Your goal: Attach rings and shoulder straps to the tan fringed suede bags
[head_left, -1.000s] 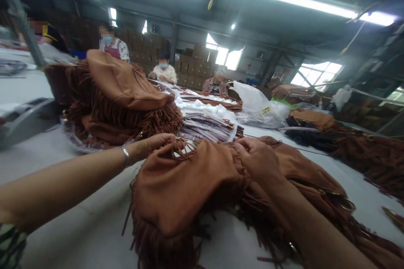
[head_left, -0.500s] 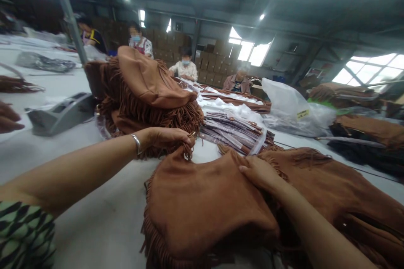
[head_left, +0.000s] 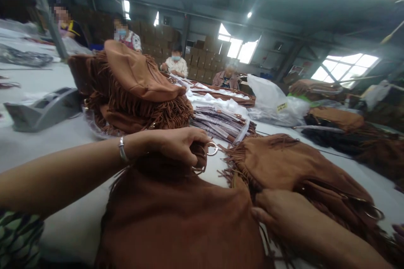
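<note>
A brown fringed handbag (head_left: 183,222) hangs close in front of me, its lower part cut off by the picture's edge. My left hand (head_left: 179,145) is closed on its upper left corner, where a metal ring (head_left: 212,149) sticks out past my fingers. At the bag's right upper edge, my right hand (head_left: 277,208) grips the side; its fingertips are partly hidden behind the leather. Just beyond my right hand, another brown fringed bag (head_left: 277,159) lies on the white table (head_left: 72,151).
Brown fringed bags are piled (head_left: 142,75) behind my left hand, with a grey tape dispenser (head_left: 44,107) to their left. Wrapped straps (head_left: 217,122) and a clear plastic bag (head_left: 271,101) lie farther back. Several people, one in a white top (head_left: 176,67), sit across the table.
The handbag has come up closer to me, and its ring now shows beside my left hand. My right hand has moved lower along the bag's side. The view has shifted right.
</note>
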{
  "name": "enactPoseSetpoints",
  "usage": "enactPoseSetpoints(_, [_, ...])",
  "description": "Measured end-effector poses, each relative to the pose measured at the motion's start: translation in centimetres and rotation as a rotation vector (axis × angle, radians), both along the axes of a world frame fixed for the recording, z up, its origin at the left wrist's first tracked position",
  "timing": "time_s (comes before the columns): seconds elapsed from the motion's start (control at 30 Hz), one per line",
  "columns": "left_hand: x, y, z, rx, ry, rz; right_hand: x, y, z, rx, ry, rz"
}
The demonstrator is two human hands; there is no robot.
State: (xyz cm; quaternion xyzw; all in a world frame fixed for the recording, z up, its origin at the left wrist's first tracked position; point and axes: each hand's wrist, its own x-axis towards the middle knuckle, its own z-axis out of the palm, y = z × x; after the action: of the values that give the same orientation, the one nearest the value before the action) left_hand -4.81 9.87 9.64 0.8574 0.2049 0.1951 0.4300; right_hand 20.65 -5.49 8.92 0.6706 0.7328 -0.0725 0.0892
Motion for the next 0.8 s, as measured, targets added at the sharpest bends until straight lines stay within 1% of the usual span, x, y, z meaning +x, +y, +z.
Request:
enactPoseSetpoints(0.03, [0.5,-0.4,-0.1,0.088,0.026,-0.011,-0.2,0.1,0.2,0.071,0.065,-0.012])
enactPoseSetpoints(0.07, [0.9,-0.8,-0.3,0.163,0.058,-0.020,-0.5,0.4,0.4,0.125,0.196,-0.025])
enactPoseSetpoints(0.13, [1.5,-1.3,-0.6,0.249,0.097,-0.005,-1.3,1.5,0.7,0.176,0.574,-0.095])
enactPoseSetpoints(0.2, [1.8,-1.6,-0.9,0.269,0.089,0.051,-2.4,2.7,0.3,0.145,0.955,-0.208])
enactPoseSetpoints(0.23, [1.9,-1.6,-1.0,0.272,0.087,0.070,-3.0,3.3,-0.1,0.115,1.105,-0.257])
enactPoseSetpoints(0.3, [2.0,-1.7,-1.3,0.272,0.087,0.081,-4.1,4.4,-1.2,0.087,1.303,-0.295])
enactPoseSetpoints(0.4, [2.0,-1.4,-1.9,0.254,0.077,0.076,-5.5,5.9,-2.6,0.114,1.446,-0.278])
enactPoseSetpoints(0.5, [1.8,-1.0,-2.6,0.201,0.017,0.081,-6.2,7.1,-3.2,0.142,1.514,-0.281])
enactPoseSetpoints(0.63, [1.4,-0.5,-3.1,0.128,-0.045,0.091,-6.3,8.0,-3.5,0.113,1.537,-0.293])
enactPoseSetpoints(0.73, [1.4,-0.1,-3.5,0.107,-0.017,0.135,-6.3,8.5,-3.4,0.070,1.579,-0.315])
enactPoseSetpoints(0.8, [1.5,0.2,-3.9,0.105,0.008,0.121,-6.1,9.0,-3.2,0.017,1.591,-0.335])
